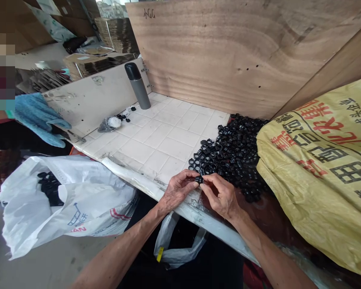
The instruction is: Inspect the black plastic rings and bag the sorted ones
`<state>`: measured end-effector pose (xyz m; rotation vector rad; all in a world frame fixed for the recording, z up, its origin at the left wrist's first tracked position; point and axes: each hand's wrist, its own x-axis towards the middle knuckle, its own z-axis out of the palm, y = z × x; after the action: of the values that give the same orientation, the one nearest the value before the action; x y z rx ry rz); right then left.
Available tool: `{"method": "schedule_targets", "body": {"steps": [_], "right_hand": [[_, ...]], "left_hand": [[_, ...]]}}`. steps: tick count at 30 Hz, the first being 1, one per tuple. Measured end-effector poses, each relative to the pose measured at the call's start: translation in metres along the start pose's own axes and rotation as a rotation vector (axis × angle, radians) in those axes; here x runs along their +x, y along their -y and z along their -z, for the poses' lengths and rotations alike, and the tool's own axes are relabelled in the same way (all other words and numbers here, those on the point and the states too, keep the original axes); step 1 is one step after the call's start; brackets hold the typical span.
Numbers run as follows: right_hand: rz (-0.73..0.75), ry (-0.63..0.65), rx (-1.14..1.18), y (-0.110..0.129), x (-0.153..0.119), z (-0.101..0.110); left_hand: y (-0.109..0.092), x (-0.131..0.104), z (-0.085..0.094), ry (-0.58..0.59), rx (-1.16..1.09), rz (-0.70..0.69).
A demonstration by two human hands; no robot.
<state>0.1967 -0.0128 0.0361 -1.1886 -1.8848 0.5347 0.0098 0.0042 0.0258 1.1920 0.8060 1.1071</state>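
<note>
Near the front edge of the tiled tabletop (159,138), my left hand (179,188) and my right hand (222,195) meet fingertip to fingertip. Between them they pinch a small black ring-shaped part (199,180), gripped from both sides by thumbs and fingers. Its finer shape is mostly covered by the fingertips. Just beyond my hands and to their right spreads a heap of similar black rings (237,150), some lying flat with their round openings showing.
A yellow printed sack (327,160) borders the heap on the right. A grey flask (140,90) and a small plastic bag (110,123) stand farther back left. A white sack (90,196) with black parts hangs low left. A wooden panel (228,52) closes the back.
</note>
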Motion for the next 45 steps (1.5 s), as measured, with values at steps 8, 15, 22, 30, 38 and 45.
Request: {"method": "schedule_targets", "body": {"steps": [8,15,22,30,38,45], "right_hand": [[0.004,0.01,0.023,0.0,0.0,-0.002],[-0.031,-0.001,0.089,0.003,-0.002,-0.003],[-0.574,0.058,0.541,0.012,0.003,-0.006],[-0.532,0.041,0.409,0.007,0.003,0.001],[-0.282,0.025,-0.017,-0.012,0.014,0.04],[-0.147,0.193,-0.23,-0.021,0.01,0.045]], "left_hand": [[-0.003,-0.001,0.0,0.002,0.041,0.014],[0.002,-0.001,0.001,0.027,0.099,-0.02],[0.014,-0.001,0.004,0.043,0.419,-0.372],[0.006,-0.009,0.007,0.093,0.607,-0.433],[-0.009,-0.009,0.05,-0.372,1.244,-0.338],[0.011,-0.007,-0.006,0.01,1.136,-0.286]]}}
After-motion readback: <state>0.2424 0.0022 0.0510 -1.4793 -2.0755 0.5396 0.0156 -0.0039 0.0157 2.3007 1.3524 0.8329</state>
